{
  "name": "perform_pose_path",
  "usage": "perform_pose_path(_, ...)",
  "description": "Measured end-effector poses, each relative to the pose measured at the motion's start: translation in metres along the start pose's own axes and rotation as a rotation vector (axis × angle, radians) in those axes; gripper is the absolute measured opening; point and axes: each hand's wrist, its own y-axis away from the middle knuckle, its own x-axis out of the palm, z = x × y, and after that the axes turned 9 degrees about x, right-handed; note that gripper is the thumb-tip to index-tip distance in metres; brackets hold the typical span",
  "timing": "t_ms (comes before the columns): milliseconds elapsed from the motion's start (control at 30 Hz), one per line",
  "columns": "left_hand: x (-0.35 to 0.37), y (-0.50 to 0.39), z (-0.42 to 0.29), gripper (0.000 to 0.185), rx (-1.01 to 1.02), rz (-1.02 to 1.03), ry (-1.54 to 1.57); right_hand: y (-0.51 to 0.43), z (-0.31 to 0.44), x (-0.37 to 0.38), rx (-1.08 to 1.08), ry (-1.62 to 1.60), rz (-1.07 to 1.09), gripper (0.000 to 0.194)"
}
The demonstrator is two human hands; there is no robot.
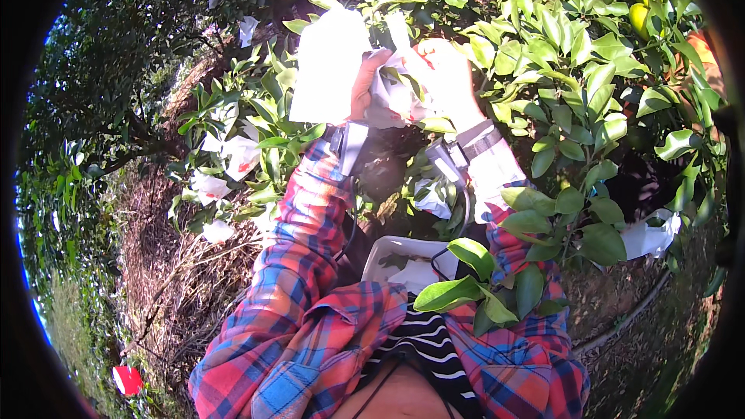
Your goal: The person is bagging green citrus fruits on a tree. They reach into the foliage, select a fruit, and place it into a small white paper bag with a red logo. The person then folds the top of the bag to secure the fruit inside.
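Observation:
Both my hands are raised among the leaves of a fruit tree, in strong sunlight. My left hand [365, 84] has its thumb up and grips a crumpled white paper bag [393, 96] with reddish marks. A large white paper sheet or bag [329, 67], washed out by glare, lies against the outer side of that hand. On the bag's other side, my right hand [453, 78] has its fingers curled at the bag's upper edge; glare hides their detail. A leaf overlaps the crumpled bag. Whatever is inside the bag is hidden.
A pale plastic basket [381, 250] with leaves and white paper inside is at my waist. Several white bags [240, 157] hang on the left branches. Leafy twigs [486, 285] cross my right sleeve. A yellow-green fruit [639, 18] and part of another person [701, 61] are at right.

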Motion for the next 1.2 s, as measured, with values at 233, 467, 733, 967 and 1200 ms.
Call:
perform_pose_path(233,-0.022,-0.027,0.034,0.032,0.379,0.043,-0.057,-0.011,-0.007,0.011,-0.063,0.066,0.039,0.018)
perform_pose_path(467,-0.05,-0.042,0.036,0.029,0.436,0.254,-0.181,-0.017,-0.018,0.017,0.068,-0.206,0.301,0.025)
perform_pose_path(733,-0.047,-0.032,0.025,0.018,0.3,0.248,0.04,-0.029,-0.024,0.017,0.258,-0.447,0.444,0.018)
perform_pose_path(967,-0.043,-0.034,0.026,0.021,0.35,0.149,0.029,-0.03,-0.005,-0.001,0.205,-0.088,0.457,0.027)
perform_pose_path(1200,-0.041,-0.031,0.025,0.025,0.401,0.162,-0.108,-0.019,-0.004,-0.008,0.046,-0.236,0.127,0.016)
